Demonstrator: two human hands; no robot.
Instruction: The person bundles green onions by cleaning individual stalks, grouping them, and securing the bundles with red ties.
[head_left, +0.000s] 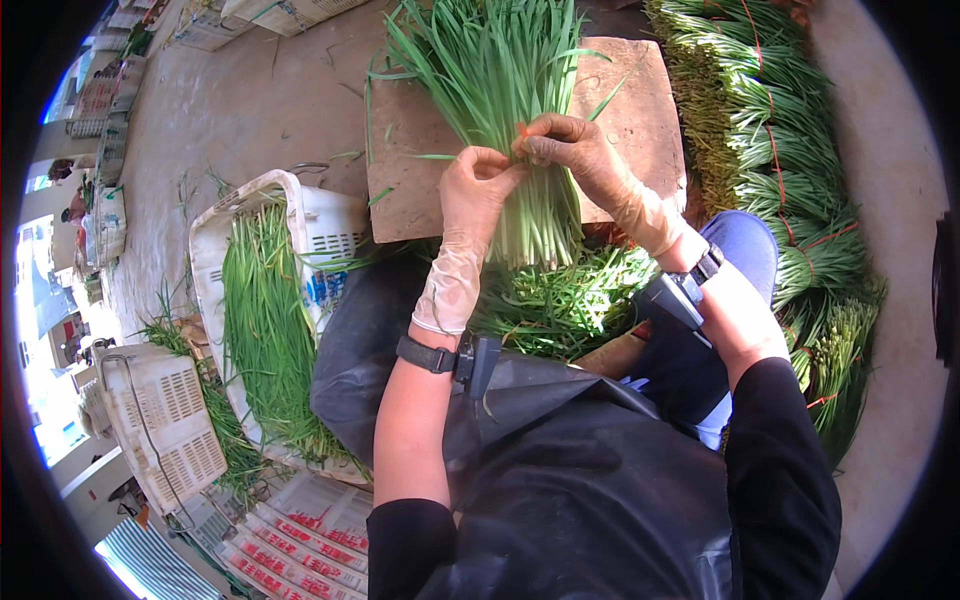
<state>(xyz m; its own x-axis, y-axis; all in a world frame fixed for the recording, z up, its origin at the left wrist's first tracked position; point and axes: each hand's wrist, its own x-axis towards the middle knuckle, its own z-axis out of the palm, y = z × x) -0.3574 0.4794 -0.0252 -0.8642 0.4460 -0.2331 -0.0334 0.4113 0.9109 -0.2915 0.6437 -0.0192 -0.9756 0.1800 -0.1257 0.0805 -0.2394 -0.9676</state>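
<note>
With the left hand (474, 190) pinched together and the right hand (583, 155) clamped on an orange tie (522, 130), binding the green stalks (540, 215) seemed underway, calling for tightening.

Two hands (472, 192) (580, 152), two wristbands (425, 353) and two sleeves (780, 480) are showing; one leafy bunch (500, 80) is crossing one board's (640, 120) near edge.

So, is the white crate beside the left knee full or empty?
It looks full: long green stalks cover the white crate's inside.

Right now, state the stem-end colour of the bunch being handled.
The stem ends are whitish green, best seen in the head view.
</note>
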